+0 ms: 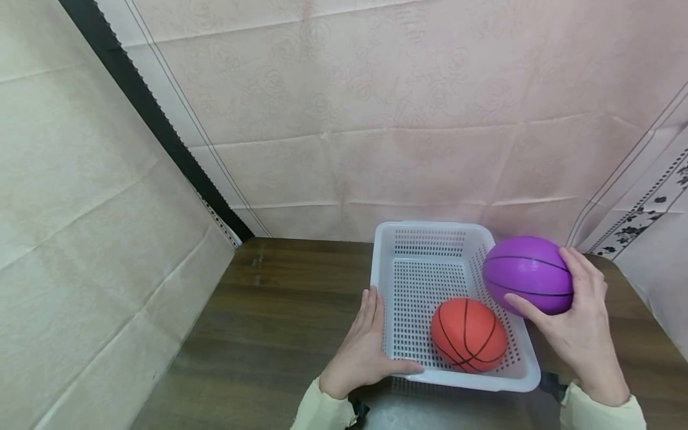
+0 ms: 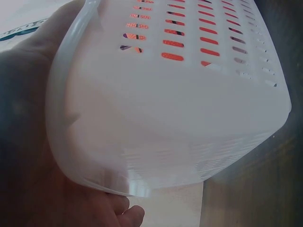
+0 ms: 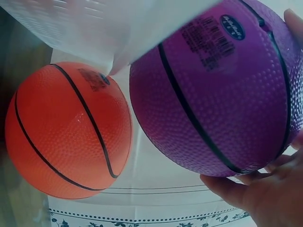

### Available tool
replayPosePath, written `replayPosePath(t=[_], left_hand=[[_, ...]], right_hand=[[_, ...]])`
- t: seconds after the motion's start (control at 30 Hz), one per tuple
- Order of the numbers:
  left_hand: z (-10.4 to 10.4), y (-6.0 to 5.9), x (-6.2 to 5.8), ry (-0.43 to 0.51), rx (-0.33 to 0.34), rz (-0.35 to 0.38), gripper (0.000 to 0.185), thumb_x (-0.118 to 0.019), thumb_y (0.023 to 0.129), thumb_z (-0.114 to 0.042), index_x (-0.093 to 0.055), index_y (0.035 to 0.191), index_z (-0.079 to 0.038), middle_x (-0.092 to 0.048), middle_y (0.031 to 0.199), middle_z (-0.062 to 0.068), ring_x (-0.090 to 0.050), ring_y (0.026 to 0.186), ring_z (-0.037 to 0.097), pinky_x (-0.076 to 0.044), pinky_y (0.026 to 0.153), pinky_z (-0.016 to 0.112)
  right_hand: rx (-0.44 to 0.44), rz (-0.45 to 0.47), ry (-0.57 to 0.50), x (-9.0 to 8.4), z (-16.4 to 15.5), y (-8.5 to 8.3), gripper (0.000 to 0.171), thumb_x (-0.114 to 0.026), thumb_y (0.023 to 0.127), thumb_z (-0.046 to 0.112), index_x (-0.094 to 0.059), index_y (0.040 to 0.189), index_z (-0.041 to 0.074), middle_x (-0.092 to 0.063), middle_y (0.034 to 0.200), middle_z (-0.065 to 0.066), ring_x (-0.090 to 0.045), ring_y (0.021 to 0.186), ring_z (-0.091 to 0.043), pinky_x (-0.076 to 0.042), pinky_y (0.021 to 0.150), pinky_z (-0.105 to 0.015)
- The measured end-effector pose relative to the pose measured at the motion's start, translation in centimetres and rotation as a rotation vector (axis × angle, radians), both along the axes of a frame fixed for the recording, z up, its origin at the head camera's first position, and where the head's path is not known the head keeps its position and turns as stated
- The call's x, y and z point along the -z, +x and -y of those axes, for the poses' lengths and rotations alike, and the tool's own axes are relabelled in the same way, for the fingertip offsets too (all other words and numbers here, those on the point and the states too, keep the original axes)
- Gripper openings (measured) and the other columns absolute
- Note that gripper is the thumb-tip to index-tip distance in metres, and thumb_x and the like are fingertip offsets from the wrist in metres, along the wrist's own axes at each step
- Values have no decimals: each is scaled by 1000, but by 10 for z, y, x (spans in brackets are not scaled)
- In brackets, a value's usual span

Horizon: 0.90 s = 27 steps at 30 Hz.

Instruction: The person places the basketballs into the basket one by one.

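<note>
While held over the right rim of the white perforated basket [image 1: 387, 251], purple mini basketball [image 1: 528, 274] sits in right hand [image 1: 580, 322], fingers and thumb curled round its far and near sides; not yet inside. Orange mini basketball [image 1: 469, 335] already lying in basket's near right corner. Left hand [image 1: 361, 352] laid along basket's left wall, fingers straight, thumb hooked on the near rim, steadying it on the dark wood worktop [image 1: 279, 310].

Handling, as judged: purple ball probably light and slightly yielding; pebbled surface [image 3: 213, 94] gives good friction. Round, so prone to roll once released. Grip across the widest part, palm beneath. Basket thin plastic, probably light and liable to slide; brace at the rim.
</note>
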State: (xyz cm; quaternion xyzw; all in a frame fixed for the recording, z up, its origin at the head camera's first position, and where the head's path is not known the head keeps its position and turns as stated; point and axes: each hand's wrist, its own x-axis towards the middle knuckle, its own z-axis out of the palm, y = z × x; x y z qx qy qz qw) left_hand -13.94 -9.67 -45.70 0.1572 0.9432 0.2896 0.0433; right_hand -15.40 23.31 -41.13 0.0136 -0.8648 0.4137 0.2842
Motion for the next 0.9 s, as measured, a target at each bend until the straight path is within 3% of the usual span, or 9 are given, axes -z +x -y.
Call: replayPosePath(t=[0.27, 0.7, 0.9], left_hand=[[0, 0, 0, -7, -1, -6, 138, -58, 54, -87, 1, 151, -9, 16, 157, 2, 16, 141, 16, -14, 111, 45], [0, 1, -1, 2, 4, 13, 137, -59, 54, -86, 2, 151, -10, 15, 157, 2, 16, 141, 17, -13, 111, 45], [0, 1, -2, 2, 3, 11, 138, -59, 54, -86, 3, 151, -10, 16, 156, 2, 16, 141, 17, -13, 111, 45]], right_hand=[[-44, -18, 31, 2, 1, -3, 113, -92, 54, 13, -30, 148, 26, -21, 153, 3, -18, 135, -26, -22, 96, -70], [-101, -54, 70, 3, 2, -5, 121, -94, 49, 14, -27, 149, 26, -20, 154, 5, -15, 139, -22, -16, 100, -69], [-133, -39, 61, 2, 2, -4, 119, -93, 51, 12, -27, 149, 25, -17, 155, 8, -13, 140, -20, -14, 100, -70]])
